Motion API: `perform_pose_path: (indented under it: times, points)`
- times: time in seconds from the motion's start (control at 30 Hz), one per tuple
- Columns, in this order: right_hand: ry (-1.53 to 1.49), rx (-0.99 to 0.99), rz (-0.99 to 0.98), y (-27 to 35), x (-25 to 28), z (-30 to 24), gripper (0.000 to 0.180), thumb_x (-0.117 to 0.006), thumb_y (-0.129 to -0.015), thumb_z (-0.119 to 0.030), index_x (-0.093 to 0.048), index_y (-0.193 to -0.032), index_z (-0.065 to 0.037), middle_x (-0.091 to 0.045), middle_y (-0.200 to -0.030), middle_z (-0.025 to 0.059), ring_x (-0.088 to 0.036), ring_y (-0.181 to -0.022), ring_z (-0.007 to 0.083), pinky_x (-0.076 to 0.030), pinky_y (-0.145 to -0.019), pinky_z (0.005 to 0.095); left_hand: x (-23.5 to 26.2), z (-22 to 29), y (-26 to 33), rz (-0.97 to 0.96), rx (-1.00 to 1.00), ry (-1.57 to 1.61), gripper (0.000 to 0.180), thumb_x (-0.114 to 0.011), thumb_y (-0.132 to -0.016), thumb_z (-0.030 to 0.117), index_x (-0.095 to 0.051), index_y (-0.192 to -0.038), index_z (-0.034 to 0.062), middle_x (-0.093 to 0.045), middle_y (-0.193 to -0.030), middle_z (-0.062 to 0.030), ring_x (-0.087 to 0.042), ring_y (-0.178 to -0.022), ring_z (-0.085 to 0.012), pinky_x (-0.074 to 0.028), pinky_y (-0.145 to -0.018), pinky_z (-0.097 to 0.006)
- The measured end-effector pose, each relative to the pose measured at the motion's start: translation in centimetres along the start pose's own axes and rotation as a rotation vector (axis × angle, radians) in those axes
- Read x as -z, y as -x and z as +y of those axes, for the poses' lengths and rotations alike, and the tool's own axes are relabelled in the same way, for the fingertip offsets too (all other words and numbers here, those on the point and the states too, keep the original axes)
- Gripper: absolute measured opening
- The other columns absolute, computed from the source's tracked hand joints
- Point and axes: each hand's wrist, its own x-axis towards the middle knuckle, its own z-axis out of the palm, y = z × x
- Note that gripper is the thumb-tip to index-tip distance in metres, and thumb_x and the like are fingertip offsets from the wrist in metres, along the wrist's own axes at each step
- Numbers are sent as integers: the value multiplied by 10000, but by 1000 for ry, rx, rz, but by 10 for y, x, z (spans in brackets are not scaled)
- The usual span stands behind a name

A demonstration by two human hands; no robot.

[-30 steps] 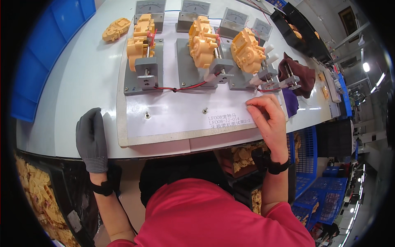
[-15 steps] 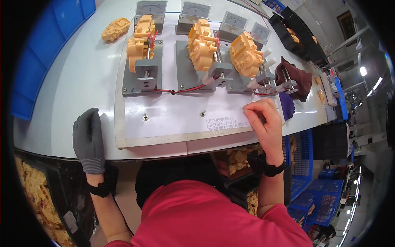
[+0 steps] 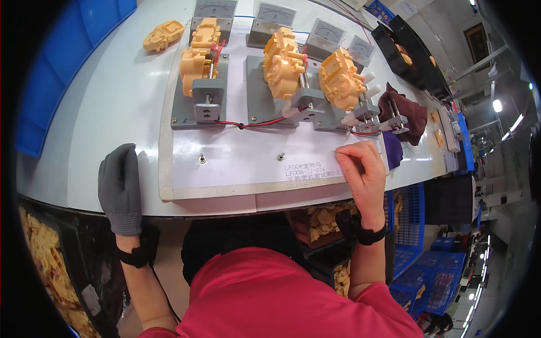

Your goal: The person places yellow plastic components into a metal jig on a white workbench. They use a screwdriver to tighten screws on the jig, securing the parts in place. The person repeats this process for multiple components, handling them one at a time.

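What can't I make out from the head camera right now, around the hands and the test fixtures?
- Right hand: curled fingertips hide whether it pinches anything.
- Left hand: grey glove lies flat on the white table, hiding whatever is under the palm.
- Meter dials at the top edge: too small, partly cut off.
- Dark cloth: covers what lies beneath it.

Bright overhead light, sharp center, heavy fisheye bend w/ dark rim.

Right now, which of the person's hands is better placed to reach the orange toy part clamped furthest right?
Probably the right hand: it rests just below the rightmost orange part. The gloved left hand lies flat at the table's near edge, far off.
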Motion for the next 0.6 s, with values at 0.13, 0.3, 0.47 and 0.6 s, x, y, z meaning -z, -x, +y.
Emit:
perform_pose_path:
  times: [0.13, 0.3, 0.47, 0.6]
  points:
    - [12, 6, -1, 0, 0, 1, 102, -735, -848, -27, -694, -942, -33, -616, -868, 61, -585, -781, 190, -483, -682, 292, 2, -2, 1, -26, 12, -15, 210, -568, -981, 118, -645, -1131, -8, -672, -1068, -135, -632, -1012, -269, -480, -921, -347]
    - [-2, -13, 9, 2, -2, -1, 101, -731, -855, -21, -692, -948, -30, -609, -871, 53, -575, -773, 175, -472, -678, 281, 3, -1, 1, -18, -6, -24, 207, -575, -973, 117, -652, -1129, 5, -672, -1060, -139, -635, -996, -280, -485, -907, -350]
    - [23, -14, -10, 1, 0, -3, 95, -732, -860, -23, -691, -945, -30, -607, -887, 52, -570, -773, 167, -464, -671, 277, 2, 5, 1, 60, -36, -33, 169, -612, -949, 114, -678, -1078, 29, -683, -996, -127, -646, -926, -278, -503, -832, -351]
    - [50, 13, 17, 3, -2, -3, 95, -733, -861, -23, -690, -946, -31, -605, -881, 54, -569, -771, 166, -463, -671, 278, 2, 5, 1, 74, -56, -26, 160, -617, -944, 108, -680, -1071, 34, -685, -976, -121, -644, -908, -272, -504, -815, -349]
